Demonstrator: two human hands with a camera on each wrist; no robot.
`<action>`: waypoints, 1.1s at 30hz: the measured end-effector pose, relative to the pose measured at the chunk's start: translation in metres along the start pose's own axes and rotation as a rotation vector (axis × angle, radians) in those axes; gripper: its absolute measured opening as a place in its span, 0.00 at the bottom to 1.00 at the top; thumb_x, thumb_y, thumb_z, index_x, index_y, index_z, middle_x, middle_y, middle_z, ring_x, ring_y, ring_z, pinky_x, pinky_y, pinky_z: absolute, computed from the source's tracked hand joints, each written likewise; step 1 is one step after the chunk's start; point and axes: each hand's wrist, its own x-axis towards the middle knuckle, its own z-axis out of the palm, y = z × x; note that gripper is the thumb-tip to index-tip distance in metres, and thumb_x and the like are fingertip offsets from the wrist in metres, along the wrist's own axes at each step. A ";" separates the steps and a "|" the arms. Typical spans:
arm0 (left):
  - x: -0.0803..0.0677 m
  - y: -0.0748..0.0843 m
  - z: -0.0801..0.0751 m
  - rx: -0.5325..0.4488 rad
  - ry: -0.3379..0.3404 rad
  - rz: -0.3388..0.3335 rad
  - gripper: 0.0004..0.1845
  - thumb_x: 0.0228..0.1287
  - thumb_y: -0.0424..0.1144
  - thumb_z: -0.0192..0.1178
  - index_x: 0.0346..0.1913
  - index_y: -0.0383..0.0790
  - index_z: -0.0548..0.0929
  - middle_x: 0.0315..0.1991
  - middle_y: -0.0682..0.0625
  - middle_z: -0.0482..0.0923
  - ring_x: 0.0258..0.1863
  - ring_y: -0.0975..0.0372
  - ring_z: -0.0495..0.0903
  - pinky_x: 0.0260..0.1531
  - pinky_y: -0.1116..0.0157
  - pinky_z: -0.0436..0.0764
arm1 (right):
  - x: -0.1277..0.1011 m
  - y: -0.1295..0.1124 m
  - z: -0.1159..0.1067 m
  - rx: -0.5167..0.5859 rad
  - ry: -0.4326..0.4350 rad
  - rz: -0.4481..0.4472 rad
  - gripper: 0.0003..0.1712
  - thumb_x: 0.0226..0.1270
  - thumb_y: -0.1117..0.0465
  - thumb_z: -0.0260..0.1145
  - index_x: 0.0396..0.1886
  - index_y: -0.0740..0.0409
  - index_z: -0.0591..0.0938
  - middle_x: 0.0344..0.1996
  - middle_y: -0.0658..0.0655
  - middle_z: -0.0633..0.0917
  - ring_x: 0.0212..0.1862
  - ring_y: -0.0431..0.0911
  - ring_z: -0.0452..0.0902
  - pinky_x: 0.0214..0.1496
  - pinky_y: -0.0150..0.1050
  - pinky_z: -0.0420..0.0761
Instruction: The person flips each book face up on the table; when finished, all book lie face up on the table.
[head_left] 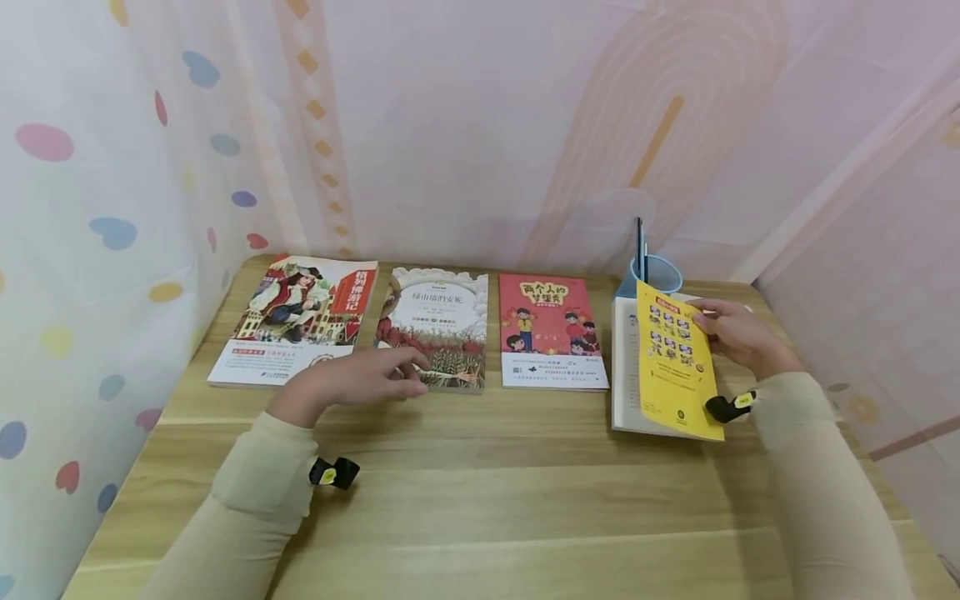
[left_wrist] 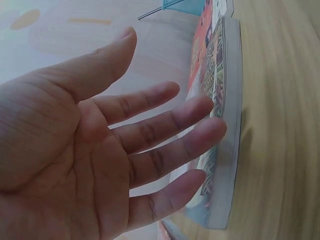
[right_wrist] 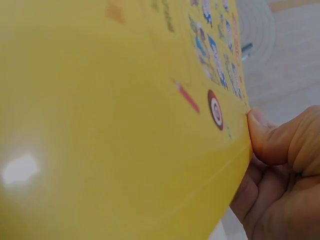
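At the table's right, my right hand [head_left: 738, 333] pinches the outer edge of a yellow book cover [head_left: 675, 392] between thumb and fingers. The cover stands lifted at a slant, and printed white pages [head_left: 626, 367] of that book show to its left. In the right wrist view the thumb [right_wrist: 272, 140] presses on the cover's edge. My left hand [head_left: 360, 379] hangs with loosely spread fingers over the front edge of a book with a wheat-field cover [head_left: 442, 312]. Its palm holds nothing in the left wrist view.
A book with a costumed figure [head_left: 292, 312] lies at the left, and a red-and-white book [head_left: 551, 333] lies between the hands. Behind the yellow-covered book stands a blue pen cup [head_left: 663, 273] with pens. A patterned curtain [head_left: 465, 125] hangs along the wooden table's [head_left: 480, 500] back edge.
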 end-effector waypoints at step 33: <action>0.046 0.037 0.073 -0.285 0.046 0.080 0.29 0.79 0.45 0.53 0.74 0.34 0.64 0.63 0.46 0.77 0.63 0.52 0.76 0.64 0.51 0.74 | 0.018 -0.065 0.059 0.142 -0.110 -0.178 0.24 0.84 0.60 0.46 0.70 0.70 0.65 0.41 0.49 0.87 0.40 0.41 0.86 0.36 0.34 0.85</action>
